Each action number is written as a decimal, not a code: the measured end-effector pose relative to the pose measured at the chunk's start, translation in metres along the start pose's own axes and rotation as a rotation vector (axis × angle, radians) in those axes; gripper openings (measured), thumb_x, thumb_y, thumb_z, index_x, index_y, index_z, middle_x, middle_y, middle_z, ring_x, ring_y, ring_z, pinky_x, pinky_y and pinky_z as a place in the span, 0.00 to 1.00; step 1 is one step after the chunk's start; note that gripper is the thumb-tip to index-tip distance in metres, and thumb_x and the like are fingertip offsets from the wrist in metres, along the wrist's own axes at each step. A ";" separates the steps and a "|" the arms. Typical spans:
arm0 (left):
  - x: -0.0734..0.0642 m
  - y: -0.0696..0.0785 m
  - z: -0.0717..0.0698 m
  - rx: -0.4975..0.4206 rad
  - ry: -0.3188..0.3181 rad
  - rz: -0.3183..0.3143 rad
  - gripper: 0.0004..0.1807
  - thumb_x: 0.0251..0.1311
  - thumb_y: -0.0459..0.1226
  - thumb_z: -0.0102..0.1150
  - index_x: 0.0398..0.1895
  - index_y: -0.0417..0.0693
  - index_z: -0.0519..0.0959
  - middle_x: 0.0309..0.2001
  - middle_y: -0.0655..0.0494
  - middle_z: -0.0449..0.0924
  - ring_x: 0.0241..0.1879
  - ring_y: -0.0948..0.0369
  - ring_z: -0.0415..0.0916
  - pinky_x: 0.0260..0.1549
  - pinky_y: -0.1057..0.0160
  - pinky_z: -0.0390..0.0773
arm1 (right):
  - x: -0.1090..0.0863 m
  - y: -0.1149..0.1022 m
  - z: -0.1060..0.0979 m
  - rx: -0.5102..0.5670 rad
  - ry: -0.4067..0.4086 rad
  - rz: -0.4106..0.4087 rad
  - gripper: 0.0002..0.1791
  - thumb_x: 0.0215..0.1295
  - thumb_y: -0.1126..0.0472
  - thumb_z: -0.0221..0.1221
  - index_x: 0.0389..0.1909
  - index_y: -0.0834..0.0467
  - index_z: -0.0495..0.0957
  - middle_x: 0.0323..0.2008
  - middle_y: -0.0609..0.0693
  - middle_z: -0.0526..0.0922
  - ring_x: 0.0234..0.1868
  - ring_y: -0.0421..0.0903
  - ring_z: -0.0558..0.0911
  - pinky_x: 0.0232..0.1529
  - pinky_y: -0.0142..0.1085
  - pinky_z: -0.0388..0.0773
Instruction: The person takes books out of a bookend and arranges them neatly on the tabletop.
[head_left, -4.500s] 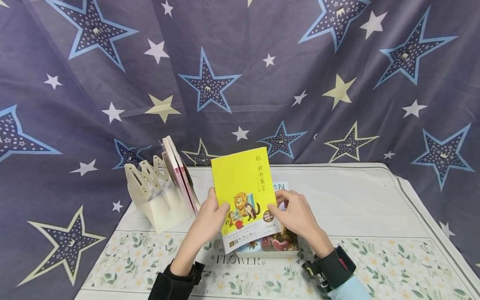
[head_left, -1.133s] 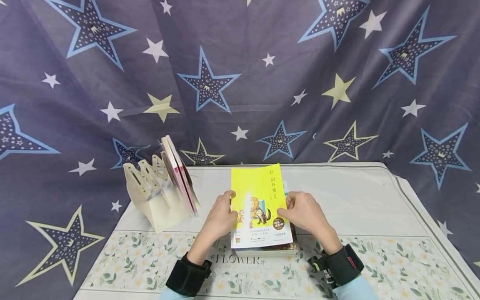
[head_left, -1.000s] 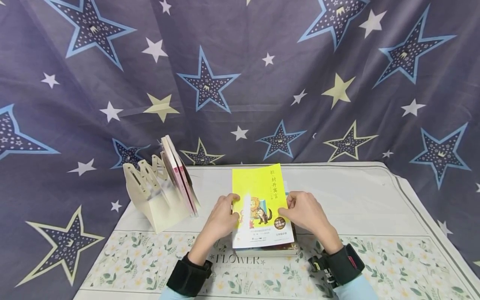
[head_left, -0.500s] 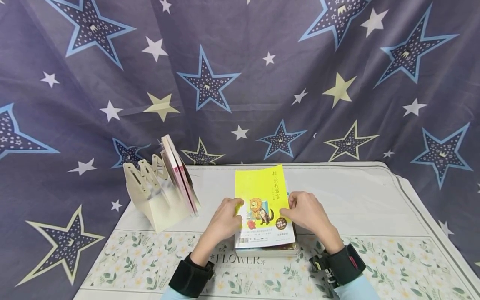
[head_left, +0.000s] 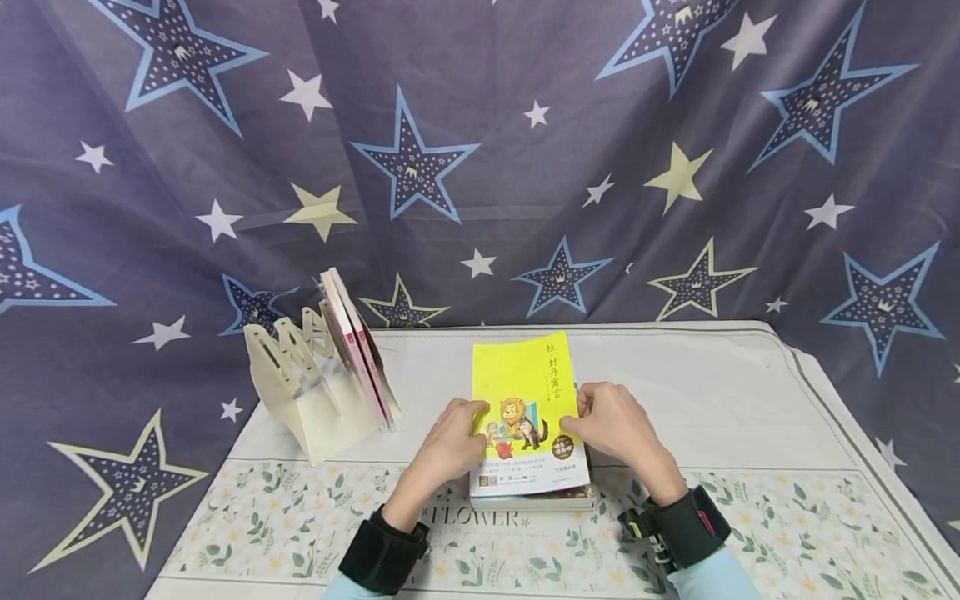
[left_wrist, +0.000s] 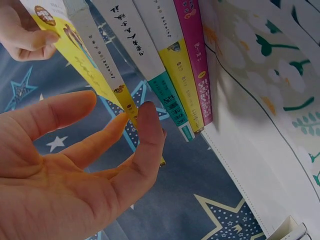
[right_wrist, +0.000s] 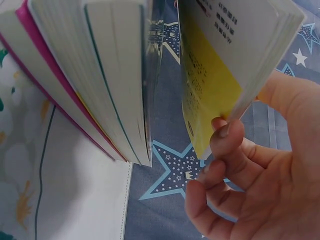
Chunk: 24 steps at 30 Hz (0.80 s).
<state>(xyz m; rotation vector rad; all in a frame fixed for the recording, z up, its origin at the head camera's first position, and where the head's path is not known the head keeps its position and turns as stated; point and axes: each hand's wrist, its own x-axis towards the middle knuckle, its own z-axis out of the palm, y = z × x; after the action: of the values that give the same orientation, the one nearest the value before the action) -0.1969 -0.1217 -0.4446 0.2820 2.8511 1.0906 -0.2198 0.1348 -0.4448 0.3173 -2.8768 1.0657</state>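
A thin yellow book (head_left: 517, 375) with a lion picture and a white lower band is held over a stack of books (head_left: 536, 503) in the head view. My right hand (head_left: 615, 421) pinches its right edge, thumb on the cover and fingers under it. At the left edge my left hand (head_left: 450, 442) holds the spine side between thumb and fingers. In the left wrist view the yellow book's spine (left_wrist: 107, 65) runs past the left fingertips. A gap shows between the yellow book and the stacked books' spines (left_wrist: 160, 75).
A cream desktop book rack (head_left: 330, 417) stands at the left, with a couple of upright books (head_left: 363, 358) at its right side. The table (head_left: 675, 392) has a white and floral cover. A dark star-patterned cloth (head_left: 480, 167) hangs behind.
Since the earliest frame both hands have brought the yellow book right and lower over the stack, turning it straighter. Over the last second it shifted slightly right, and the left hand slid down its edge.
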 end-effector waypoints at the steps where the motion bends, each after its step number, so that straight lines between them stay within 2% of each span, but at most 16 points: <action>1: 0.000 0.000 0.000 0.003 -0.003 0.003 0.29 0.60 0.23 0.60 0.68 0.31 0.76 0.64 0.34 0.74 0.65 0.40 0.73 0.65 0.39 0.71 | 0.000 0.000 0.000 0.000 -0.002 0.002 0.16 0.55 0.59 0.71 0.19 0.54 0.72 0.14 0.45 0.68 0.17 0.43 0.67 0.21 0.34 0.56; 24: -0.003 -0.002 0.005 0.033 -0.037 0.023 0.25 0.65 0.25 0.60 0.66 0.28 0.76 0.64 0.33 0.75 0.68 0.38 0.70 0.67 0.39 0.68 | -0.001 0.001 -0.001 -0.010 -0.046 0.029 0.14 0.54 0.59 0.69 0.18 0.54 0.73 0.14 0.45 0.72 0.17 0.43 0.67 0.20 0.34 0.55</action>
<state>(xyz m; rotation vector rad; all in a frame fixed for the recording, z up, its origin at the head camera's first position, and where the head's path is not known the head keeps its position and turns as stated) -0.1941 -0.1205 -0.4498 0.3340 2.8427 1.0314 -0.2189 0.1363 -0.4445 0.3047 -2.9352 1.0627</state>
